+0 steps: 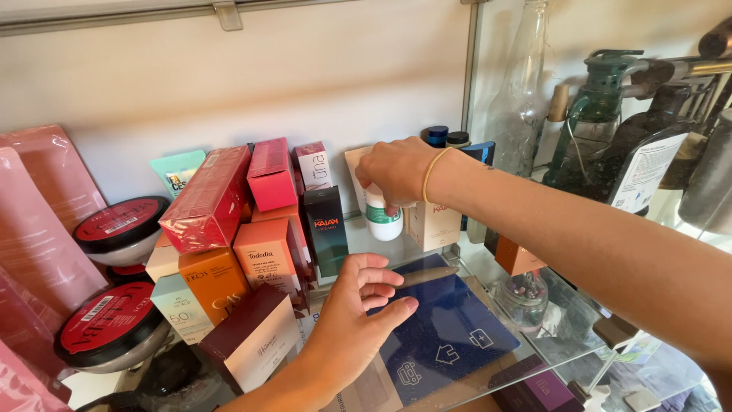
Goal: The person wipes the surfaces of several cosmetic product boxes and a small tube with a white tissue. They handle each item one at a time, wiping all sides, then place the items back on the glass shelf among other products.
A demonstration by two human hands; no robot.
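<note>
The small bottle (383, 217) is white with a green band. The flat card (450, 336) is dark blue with pale symbols. A wrapped box (206, 200) is red, another box (271, 174) pink, one box (326, 229) black-teal. The two round lids (120, 221) are red, rimmed black.

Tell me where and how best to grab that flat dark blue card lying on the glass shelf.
Probably by the near right corner of the blue card, coming from the front right. It lies flat, so there is no side to pinch from above, but that corner reaches the front rim of the glass shelf, where fingers might slip under. The left hand already rests on its left edge.
</note>
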